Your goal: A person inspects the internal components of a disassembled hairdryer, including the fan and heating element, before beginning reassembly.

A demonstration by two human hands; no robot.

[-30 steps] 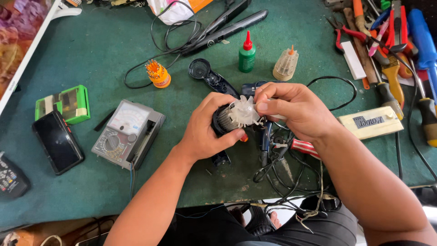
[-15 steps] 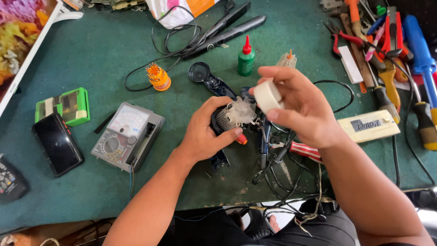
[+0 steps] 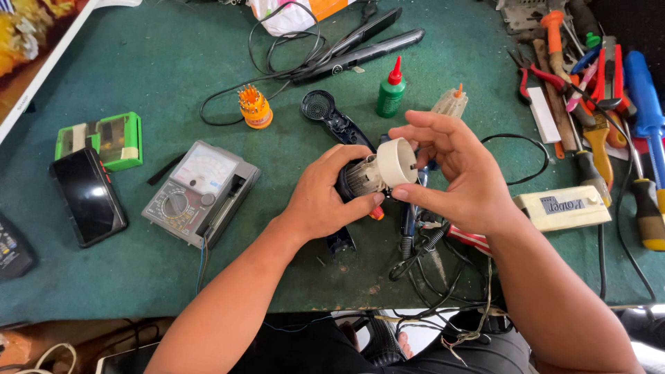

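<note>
My right hand [image 3: 460, 173] has brought the cream round cap [image 3: 396, 163] back down from where I held it raised, so it now sits at the end of the small motor [image 3: 360, 176]. My left hand [image 3: 331, 197] is wrapped around the motor's dark body, above the green mat [image 3: 138, 62]. The motor's long axis points right, toward the nearer right hand, whose fingertips pinch the cap's rim. The cap's hollow shows nothing inside.

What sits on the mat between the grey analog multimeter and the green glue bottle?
In the head view, between the multimeter and the green bottle stand an orange screwdriver-bit holder and a black round-headed casing piece, on the green mat.
</note>
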